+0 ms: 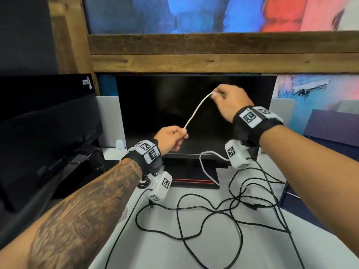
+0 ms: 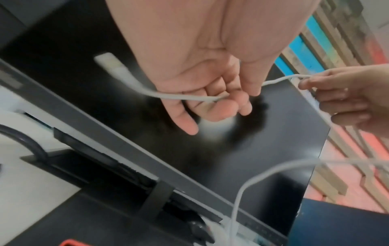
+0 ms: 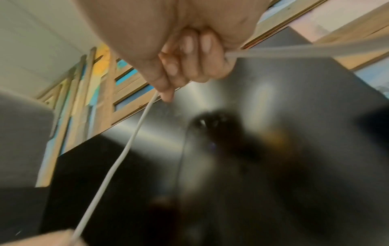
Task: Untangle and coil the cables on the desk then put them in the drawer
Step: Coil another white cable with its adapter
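Note:
A white cable (image 1: 196, 109) stretches in the air in front of the monitor between my two hands. My left hand (image 1: 172, 137) pinches it near its plug end (image 2: 109, 64), which sticks out past the fingers in the left wrist view. My right hand (image 1: 229, 100), higher and to the right, grips the same white cable (image 3: 130, 141); the slack (image 1: 206, 162) hangs down to the desk. Black cables (image 1: 223, 212) lie tangled in loops on the white desk (image 1: 155, 249) below my hands. No drawer is in view.
A dark monitor (image 1: 194, 113) on a black stand with a red-trimmed base (image 1: 194, 181) sits right behind my hands. A second black monitor (image 1: 44, 123) stands at the left. A dark blue box (image 1: 334, 129) is at the right edge. A wooden-framed painted wall is behind.

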